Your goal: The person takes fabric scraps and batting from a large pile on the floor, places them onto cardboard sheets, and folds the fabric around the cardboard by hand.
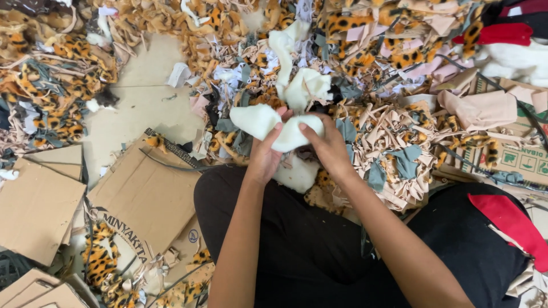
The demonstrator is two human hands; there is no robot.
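Observation:
Both my hands grip a cream plush fabric piece (268,122) in front of my lap. My left hand (264,153) pinches its lower left part with the thumb on top. My right hand (329,145) clutches its right end. A long strip of the same cream plush (291,68) runs up from my hands onto the scrap heap. Another cream piece (297,174) lies on my black trousers (297,239) under my hands.
Leopard-print plush scraps (51,85) and beige, grey and white cuttings (394,137) cover the floor ahead and to the left. Flattened cardboard (142,194) lies at my left, a printed box (516,159) at right. Red fabric (508,219) rests on my right knee.

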